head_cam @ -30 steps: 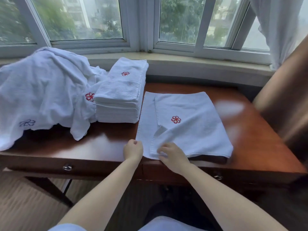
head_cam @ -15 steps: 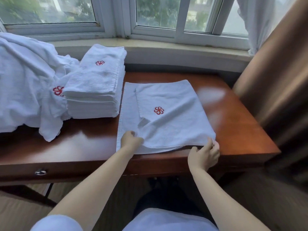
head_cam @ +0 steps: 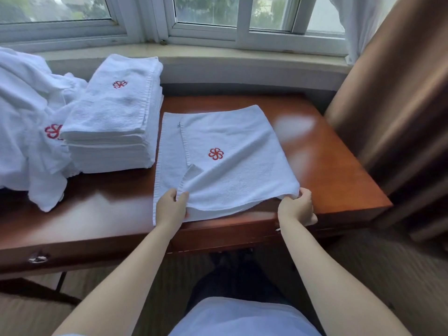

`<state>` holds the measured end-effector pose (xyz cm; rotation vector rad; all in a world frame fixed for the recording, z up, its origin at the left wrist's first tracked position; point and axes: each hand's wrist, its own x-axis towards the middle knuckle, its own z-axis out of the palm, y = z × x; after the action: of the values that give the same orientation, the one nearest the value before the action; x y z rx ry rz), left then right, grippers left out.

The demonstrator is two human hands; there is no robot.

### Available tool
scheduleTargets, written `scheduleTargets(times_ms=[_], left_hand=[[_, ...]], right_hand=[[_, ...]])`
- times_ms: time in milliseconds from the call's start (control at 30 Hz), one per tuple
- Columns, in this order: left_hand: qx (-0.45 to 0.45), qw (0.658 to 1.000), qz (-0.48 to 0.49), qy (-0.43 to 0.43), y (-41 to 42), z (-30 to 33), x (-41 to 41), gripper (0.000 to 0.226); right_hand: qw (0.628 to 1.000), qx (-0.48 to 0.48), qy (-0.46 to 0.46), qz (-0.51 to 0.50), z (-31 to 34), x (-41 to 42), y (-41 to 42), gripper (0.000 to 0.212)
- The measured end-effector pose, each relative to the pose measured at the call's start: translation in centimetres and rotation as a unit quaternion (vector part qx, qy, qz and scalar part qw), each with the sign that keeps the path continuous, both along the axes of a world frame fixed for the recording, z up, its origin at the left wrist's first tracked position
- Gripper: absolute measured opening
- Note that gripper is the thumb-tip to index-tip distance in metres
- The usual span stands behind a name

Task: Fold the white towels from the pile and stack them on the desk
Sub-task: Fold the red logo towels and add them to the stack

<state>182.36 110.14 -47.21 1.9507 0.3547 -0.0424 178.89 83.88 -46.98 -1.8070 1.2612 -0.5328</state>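
Note:
A white towel (head_cam: 232,170) with a red flower emblem lies partly folded on the wooden desk (head_cam: 322,163). My left hand (head_cam: 171,207) pinches its near left edge, thumb over the top layer. At the near right corner my right hand (head_cam: 297,206) grips the folded edge, which is lifted slightly off the desk. To the left stands a stack of several folded white towels (head_cam: 116,117). The loose pile of unfolded white towels (head_cam: 26,122) spreads over the desk's far left.
A window sill (head_cam: 218,57) and window run behind the desk. A brown curtain (head_cam: 392,105) hangs close to the desk's right end. A drawer knob (head_cam: 37,259) shows on the desk's front at the left.
My right hand has taken hold of the towel's near right corner and lifted it a little. My left hand now pinches the near left edge. The view has moved closer.

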Motion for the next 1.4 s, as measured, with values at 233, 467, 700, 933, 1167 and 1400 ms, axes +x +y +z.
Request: scheduleTargets(times_ms=[233, 467, 700, 933, 1167, 1400], left_hand=[[-0.111, 0.99, 0.086, -0.019, -0.6, 0.8, -0.2, 0.02], [-0.344, 0.933, 0.107, -0.003, -1.0, 4.4, -0.6, 0.016], [0.045, 0.995, 0.087, 0.007, 1.2, 2.7, -2.5, 0.027], [0.143, 0.982, 0.122, 0.023, 2.0, 1.1, -3.0, 0.026], [0.063, 0.989, 0.131, 0.023, 1.9, 1.1, -3.4, 0.032], [0.047, 0.991, 0.116, 0.037, 1.7, 1.7, -4.7, 0.03]], right_hand=[[0.998, 0.004, -0.03, -0.046, 1.0, -0.7, -1.7, 0.017], [0.997, -0.019, 0.026, 0.068, 0.7, -1.8, -2.3, 0.039], [0.992, -0.071, 0.026, 0.099, -0.1, -2.7, -1.7, 0.035], [0.992, -0.068, 0.019, 0.104, -0.6, -3.0, -1.0, 0.039], [0.989, -0.116, -0.082, 0.043, -0.7, -3.4, -0.9, 0.036], [0.992, -0.092, 0.035, 0.08, -0.8, -3.9, -1.0, 0.041]])
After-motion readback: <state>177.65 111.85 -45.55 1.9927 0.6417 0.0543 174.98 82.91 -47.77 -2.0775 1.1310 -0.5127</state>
